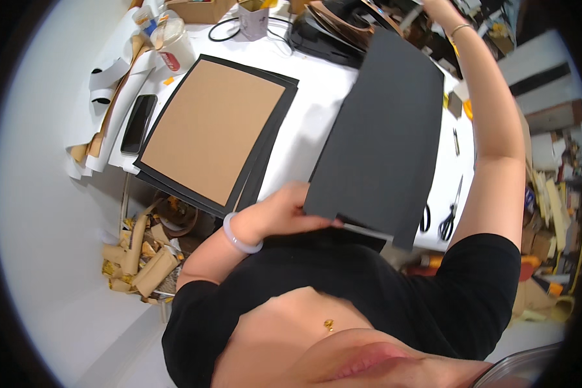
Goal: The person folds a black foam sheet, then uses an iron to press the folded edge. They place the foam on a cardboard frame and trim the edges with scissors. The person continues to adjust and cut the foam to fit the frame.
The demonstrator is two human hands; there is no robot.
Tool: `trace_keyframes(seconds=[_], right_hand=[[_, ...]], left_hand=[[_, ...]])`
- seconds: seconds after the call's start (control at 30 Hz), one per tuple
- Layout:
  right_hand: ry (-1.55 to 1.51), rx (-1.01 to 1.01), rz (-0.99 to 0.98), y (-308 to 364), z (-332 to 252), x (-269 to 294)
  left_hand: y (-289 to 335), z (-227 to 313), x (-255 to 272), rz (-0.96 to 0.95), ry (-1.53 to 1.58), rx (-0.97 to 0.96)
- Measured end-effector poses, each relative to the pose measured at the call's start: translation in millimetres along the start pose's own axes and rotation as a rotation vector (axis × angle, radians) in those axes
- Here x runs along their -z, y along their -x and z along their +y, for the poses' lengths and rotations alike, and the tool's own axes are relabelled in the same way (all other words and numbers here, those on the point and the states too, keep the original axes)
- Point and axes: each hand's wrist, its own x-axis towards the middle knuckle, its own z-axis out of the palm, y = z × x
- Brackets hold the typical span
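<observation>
My left hand (290, 210) grips the near left corner of a large black sheet of card (381, 129), thumb along its near edge. The sheet is tilted up over the white table, and a thin pale strip shows at its near edge. My right arm stretches far forward past the sheet's right side. At the top edge of the head view is my right hand (438, 11), partly cut off, so its fingers cannot be read. Left of the sheet, a brown board (216, 129) lies on a stack of black boards (265, 152).
A phone (139, 123), paper rolls (107, 94) and a white tub (174, 48) line the table's left side. A pen cup (253, 24) and a black device (323, 42) stand at the back. Scissors (447, 226) and a slim cutter (456, 142) lie at right. Scraps (149, 258) fill a bin below.
</observation>
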Motion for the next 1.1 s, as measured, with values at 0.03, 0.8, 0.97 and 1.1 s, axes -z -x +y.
trace_keyframes(seconds=[0.03, 0.8, 0.97, 1.1], right_hand=[[-0.171, 0.085, 0.316, 9, 52, 41], [0.397, -0.095, 0.270, 524, 144, -94], [0.350, -0.146, 0.242, 525, 140, -95], [0.335, -0.147, 0.237, 525, 146, -93]], left_hand=[[-9, 1, -6, -0.066, -0.014, -0.050], [-83, 255, -50, 0.469, 0.160, 0.147], [-78, 272, -39, 0.439, 0.202, 0.224], [-83, 278, -37, 0.398, 0.208, 0.215]])
